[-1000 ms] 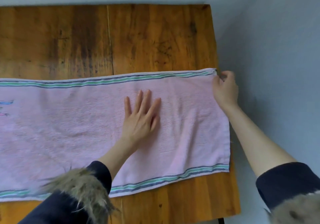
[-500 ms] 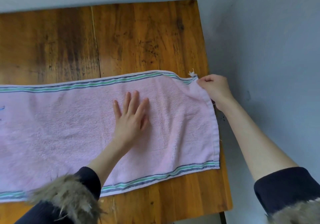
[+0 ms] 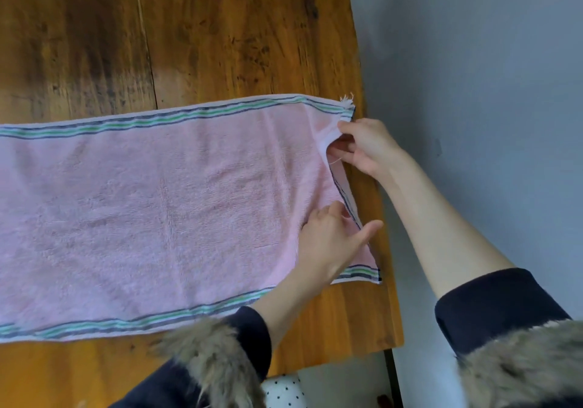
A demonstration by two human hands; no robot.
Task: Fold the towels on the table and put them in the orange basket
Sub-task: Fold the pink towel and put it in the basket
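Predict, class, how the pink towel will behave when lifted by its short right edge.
The pink towel will probably droop: its edge already buckles where the right hand pinches it. It looks thin, so likely light. Its terry surface should grip the wooden table rather than slide.

My left hand [image 3: 331, 243] has left the middle of the towel [image 3: 151, 205], where it lay flat with fingers spread, and now sits at the towel's right edge near the near right corner, fingers curled onto the cloth and thumb reaching over the hem. My right hand [image 3: 362, 145] has slid from the far right corner a little way down that same edge and now pinches the hem just below the corner. The right edge, flat 1 second ago, is lifted and pulled in toward the towel's middle between my 2 hands, so its striped underside shows. The frayed far corner now sticks out past my right hand.
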